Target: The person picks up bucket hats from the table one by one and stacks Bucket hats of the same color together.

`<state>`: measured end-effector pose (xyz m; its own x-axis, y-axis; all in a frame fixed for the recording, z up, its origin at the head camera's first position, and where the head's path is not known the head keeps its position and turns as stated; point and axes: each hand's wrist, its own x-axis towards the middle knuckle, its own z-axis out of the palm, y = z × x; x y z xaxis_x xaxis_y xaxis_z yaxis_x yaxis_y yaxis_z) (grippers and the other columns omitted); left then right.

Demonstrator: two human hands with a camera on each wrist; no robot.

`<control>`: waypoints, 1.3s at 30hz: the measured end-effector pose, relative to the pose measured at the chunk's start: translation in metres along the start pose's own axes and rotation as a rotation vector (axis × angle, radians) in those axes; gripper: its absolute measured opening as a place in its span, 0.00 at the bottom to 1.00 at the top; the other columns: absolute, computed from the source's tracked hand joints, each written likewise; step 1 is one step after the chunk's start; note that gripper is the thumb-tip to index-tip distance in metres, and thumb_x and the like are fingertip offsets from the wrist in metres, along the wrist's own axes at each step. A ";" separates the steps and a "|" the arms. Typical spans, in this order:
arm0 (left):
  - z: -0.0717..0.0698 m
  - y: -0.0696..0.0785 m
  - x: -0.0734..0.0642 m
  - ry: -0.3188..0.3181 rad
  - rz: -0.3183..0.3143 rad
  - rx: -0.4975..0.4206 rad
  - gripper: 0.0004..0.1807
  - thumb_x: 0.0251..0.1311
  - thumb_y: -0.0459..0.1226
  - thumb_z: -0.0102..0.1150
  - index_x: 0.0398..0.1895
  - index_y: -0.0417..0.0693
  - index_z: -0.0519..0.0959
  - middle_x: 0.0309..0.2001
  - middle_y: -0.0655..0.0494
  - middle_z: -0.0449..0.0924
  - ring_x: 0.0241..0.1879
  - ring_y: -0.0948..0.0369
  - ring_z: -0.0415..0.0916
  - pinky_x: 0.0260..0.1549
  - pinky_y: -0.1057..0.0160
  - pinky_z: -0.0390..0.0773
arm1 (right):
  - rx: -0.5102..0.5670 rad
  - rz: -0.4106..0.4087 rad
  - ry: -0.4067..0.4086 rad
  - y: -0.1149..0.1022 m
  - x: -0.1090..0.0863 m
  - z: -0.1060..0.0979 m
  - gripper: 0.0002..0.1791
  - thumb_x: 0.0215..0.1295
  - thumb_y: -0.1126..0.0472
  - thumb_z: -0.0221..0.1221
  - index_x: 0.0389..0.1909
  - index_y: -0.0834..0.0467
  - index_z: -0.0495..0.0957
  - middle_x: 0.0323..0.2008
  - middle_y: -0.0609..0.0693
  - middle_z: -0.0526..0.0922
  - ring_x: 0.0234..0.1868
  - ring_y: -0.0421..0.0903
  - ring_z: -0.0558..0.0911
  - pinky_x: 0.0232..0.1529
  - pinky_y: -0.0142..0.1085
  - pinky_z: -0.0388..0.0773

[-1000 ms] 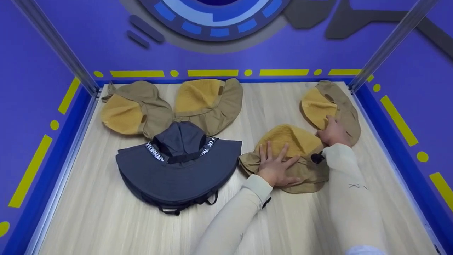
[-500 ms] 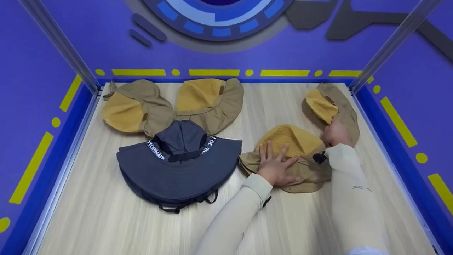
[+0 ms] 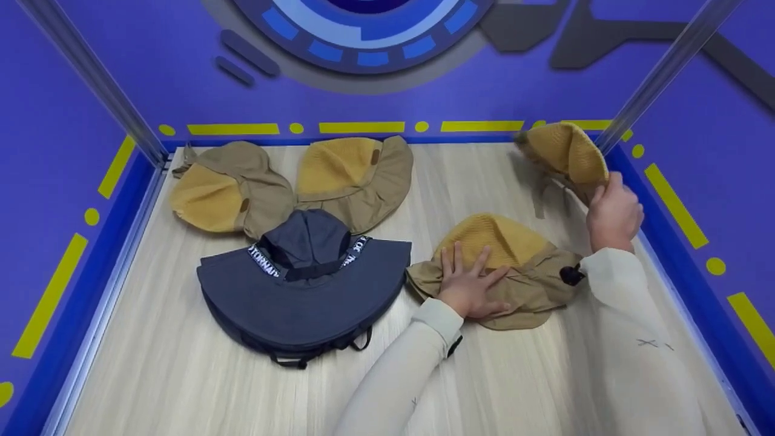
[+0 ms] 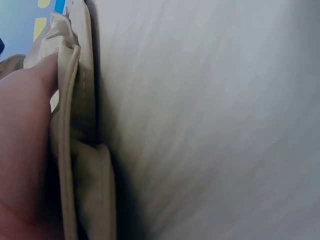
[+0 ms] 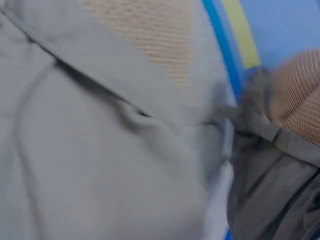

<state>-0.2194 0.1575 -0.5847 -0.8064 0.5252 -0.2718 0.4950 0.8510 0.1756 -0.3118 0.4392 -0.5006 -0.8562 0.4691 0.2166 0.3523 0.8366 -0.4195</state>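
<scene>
Yellow-tan hat (image 3: 560, 148) held by edge, beyond right grip (image 3: 614, 212); left grip (image 3: 472, 292), fingers spread, atop nearer hat (image 3: 530, 287).

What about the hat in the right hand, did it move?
Yes, up: in the head view, the hat in the right hand was wholly below the back wall's rightmost yellow stripe and now covers part of it.

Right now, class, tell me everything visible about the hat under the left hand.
The hat has a ribbed yellow crown and a creased, cloth-like tan brim. It lies on the pale table, crown toward the back wall, right of the dark hat. The left hand rests on it, fingers spread across crown and brim.
</scene>
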 end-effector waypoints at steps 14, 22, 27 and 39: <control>-0.001 -0.005 0.000 0.020 0.051 -0.107 0.45 0.59 0.77 0.43 0.79 0.88 0.44 0.84 0.67 0.29 0.81 0.35 0.22 0.76 0.31 0.30 | 0.308 -0.309 0.332 -0.038 -0.043 -0.018 0.22 0.82 0.50 0.47 0.44 0.68 0.72 0.29 0.67 0.76 0.34 0.67 0.80 0.34 0.56 0.72; -0.017 -0.021 0.004 0.066 0.036 -0.583 0.56 0.61 0.67 0.60 0.84 0.58 0.44 0.84 0.55 0.44 0.83 0.46 0.31 0.80 0.41 0.33 | 0.479 -0.280 0.278 -0.051 -0.076 -0.031 0.23 0.80 0.50 0.51 0.46 0.70 0.75 0.35 0.68 0.80 0.41 0.61 0.80 0.44 0.52 0.71; -0.036 -0.029 0.002 0.255 -0.069 -1.160 0.55 0.58 0.56 0.71 0.80 0.41 0.54 0.77 0.42 0.61 0.77 0.48 0.59 0.76 0.51 0.62 | 0.567 -0.193 0.160 -0.059 -0.096 -0.042 0.24 0.80 0.48 0.49 0.52 0.66 0.77 0.39 0.56 0.81 0.45 0.44 0.77 0.49 0.40 0.71; -0.061 -0.026 -0.011 0.636 0.178 -2.030 0.22 0.49 0.27 0.76 0.49 0.43 0.80 0.42 0.66 0.84 0.46 0.67 0.79 0.55 0.67 0.78 | 0.875 -0.028 -0.297 -0.064 -0.125 -0.034 0.13 0.81 0.50 0.49 0.51 0.54 0.76 0.30 0.38 0.82 0.29 0.33 0.81 0.29 0.27 0.78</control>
<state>-0.2431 0.1293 -0.5285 -0.9892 0.1350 0.0572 -0.0374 -0.6099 0.7916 -0.2142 0.3363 -0.4713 -0.9646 0.2587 0.0522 0.0225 0.2776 -0.9604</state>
